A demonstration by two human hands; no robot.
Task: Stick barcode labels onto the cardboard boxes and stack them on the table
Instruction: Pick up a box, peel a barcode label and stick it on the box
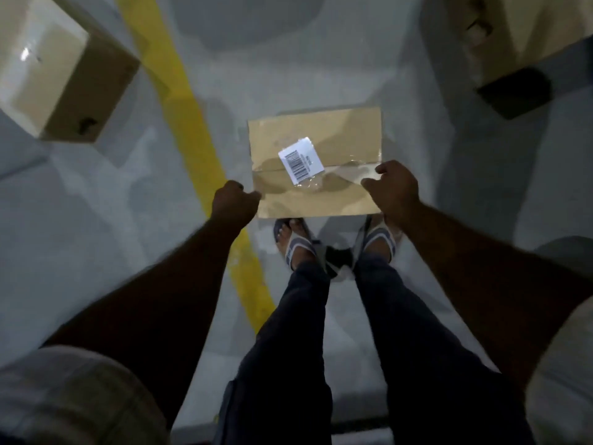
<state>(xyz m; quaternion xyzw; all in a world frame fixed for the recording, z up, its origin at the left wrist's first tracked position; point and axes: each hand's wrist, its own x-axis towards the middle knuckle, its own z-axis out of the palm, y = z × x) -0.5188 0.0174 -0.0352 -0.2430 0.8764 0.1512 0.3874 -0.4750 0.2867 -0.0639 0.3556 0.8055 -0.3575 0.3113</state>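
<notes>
Near the centre of the frame, a flat brown cardboard box [316,162] with a clear-taped seam is held between the person's two hands above the pale grey floor [321,59], just ahead of their sandalled feet [296,244]. A white barcode label [300,159] already sits on its top face, stuck slightly askew across the seam, so the labelling step for this box looks done. The left hand [234,203] is curled shut against the box's left edge, and the right hand [393,191] clamps the right edge with its fingers [372,183] bent over the top; both appear to be gripping the box. A broad yellow painted line [179,101] runs down the floor to the left of it. At the upper left of the frame stands another pale brown cardboard box [61,72], and at the upper right a further cardboard box [513,27] shows partly; I cannot tell whether either carries a label. No counter is in view, so stacking this box remains to be done, and how many boxes are left is not shown.
</notes>
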